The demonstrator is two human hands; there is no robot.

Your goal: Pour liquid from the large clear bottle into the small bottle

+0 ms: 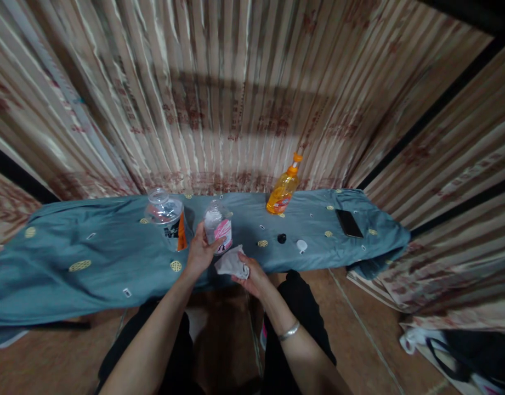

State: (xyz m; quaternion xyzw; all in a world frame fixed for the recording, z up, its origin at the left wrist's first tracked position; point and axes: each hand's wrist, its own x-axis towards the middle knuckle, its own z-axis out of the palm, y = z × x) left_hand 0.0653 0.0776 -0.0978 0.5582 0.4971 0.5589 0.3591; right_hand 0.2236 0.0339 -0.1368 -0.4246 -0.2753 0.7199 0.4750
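Note:
My left hand [203, 248] is wrapped round a clear plastic bottle [217, 222] with a pink and white label. This bottle is upright and shows no cap on its neck. In my right hand [252, 275] is a whitish cloth [232, 263], bunched between the fingers close below the bottle. To the left stands a larger clear plastic jar [165, 216] with an orange and black label and an open mouth. A small black cap [281, 238] and a white round lid [301, 245] lie to the right of my hands.
A pump bottle of orange-yellow liquid [282, 193] stands at the back. Farther right lies a dark phone [349, 223]. Everything rests on a narrow surface under a teal patterned cloth [108, 258]. Pleated curtains [236, 99] hang behind it, and a dark bag [478, 351] sits lower right.

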